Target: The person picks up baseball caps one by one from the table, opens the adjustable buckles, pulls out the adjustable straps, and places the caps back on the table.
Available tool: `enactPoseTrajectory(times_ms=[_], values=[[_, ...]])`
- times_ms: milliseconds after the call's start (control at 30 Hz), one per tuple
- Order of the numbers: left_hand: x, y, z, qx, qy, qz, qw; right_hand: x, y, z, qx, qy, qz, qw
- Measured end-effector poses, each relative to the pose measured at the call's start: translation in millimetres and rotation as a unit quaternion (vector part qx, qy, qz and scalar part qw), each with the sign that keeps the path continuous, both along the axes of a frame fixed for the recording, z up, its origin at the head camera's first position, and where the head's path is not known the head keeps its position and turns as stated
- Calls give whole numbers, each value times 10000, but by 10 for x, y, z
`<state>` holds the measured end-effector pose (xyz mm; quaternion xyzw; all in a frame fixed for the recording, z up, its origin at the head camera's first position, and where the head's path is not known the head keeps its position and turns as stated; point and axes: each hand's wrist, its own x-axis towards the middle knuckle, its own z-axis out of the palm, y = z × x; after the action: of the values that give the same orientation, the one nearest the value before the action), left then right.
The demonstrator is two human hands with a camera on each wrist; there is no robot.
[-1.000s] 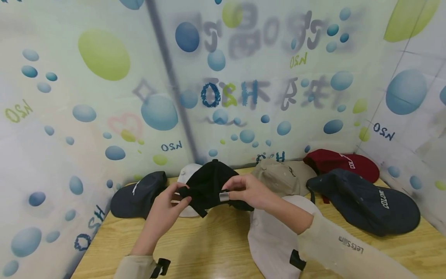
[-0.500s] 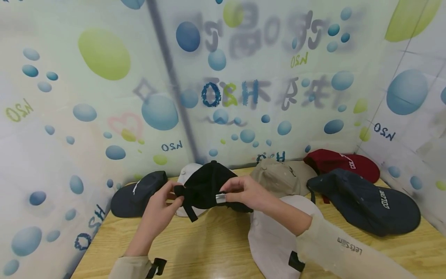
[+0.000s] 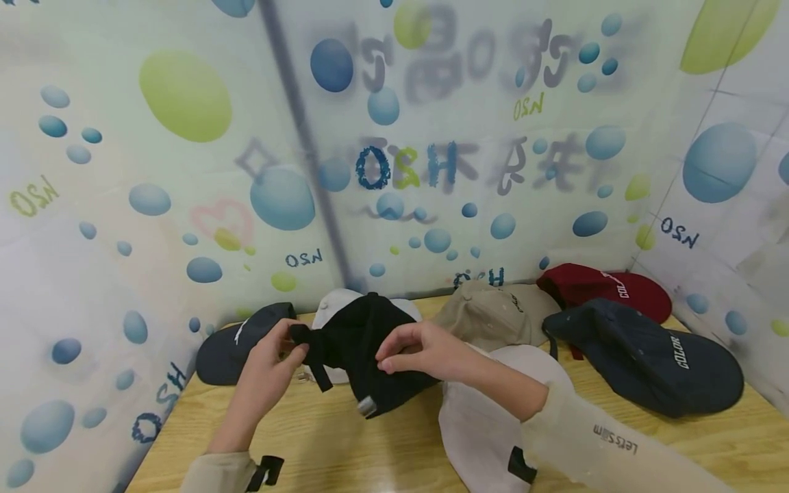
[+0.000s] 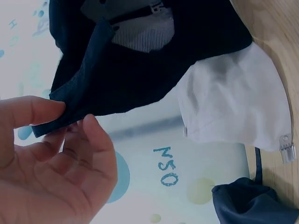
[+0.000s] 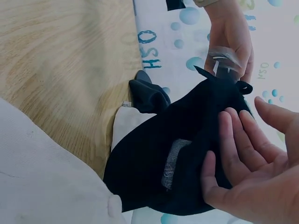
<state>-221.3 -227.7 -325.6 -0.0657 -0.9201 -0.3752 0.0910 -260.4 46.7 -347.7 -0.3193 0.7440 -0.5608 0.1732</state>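
The black cap (image 3: pixel 360 335) hangs above the table, its back toward me, between both hands. At its left side my left hand (image 3: pixel 268 363) pinches the end of its strap; the left wrist view shows thumb and fingers on the dark fabric strap (image 4: pixel 86 70). A metal buckle (image 3: pixel 366 406) dangles free at the cap's lower edge. My right hand (image 3: pixel 425 352) is against the cap's right side, and in the right wrist view its fingers (image 5: pixel 229 140) are loosely extended along the black fabric, with thumb apart. A pale label shows inside the cap (image 5: pixel 140 158).
Behind the black cap lies a white cap (image 3: pixel 333 301), with a navy cap (image 3: pixel 246 346) to its left. On the right lie a beige cap (image 3: pixel 499 315), a red cap (image 3: pixel 616 291), a dark blue cap (image 3: pixel 647 363) and a pale cap (image 3: pixel 481 424). A patterned curtain (image 3: pixel 401 205) stands behind the table (image 3: pixel 345 452).
The right hand has let go of the metal buckle, which now hangs lower. The left hand has moved left with the strap end, and the cap has tilted and shifted slightly left.
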Motion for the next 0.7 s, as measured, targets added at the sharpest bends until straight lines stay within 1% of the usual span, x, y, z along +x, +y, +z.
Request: enactPoseTrajectory(times_ms=[100,200,333,467,600,700], values=[[8,-49,8,32,-148,14,9999,0,-8,-12,-108,-63,189,9997],[11,-96,3,169,-297,23,9994,9,-13,-14,-162,13,303,9994],[10,-162,-7,278,-369,79,9989,37,-28,-9,-116,78,338,9993],[-3,-234,-17,326,-548,200,9978,74,-64,-3,23,97,339,9994],[-20,-316,-41,171,-701,352,9968,110,-106,11,111,96,500,9986],[-45,-410,-81,-28,-690,406,9968,133,-122,30,184,104,722,9972]])
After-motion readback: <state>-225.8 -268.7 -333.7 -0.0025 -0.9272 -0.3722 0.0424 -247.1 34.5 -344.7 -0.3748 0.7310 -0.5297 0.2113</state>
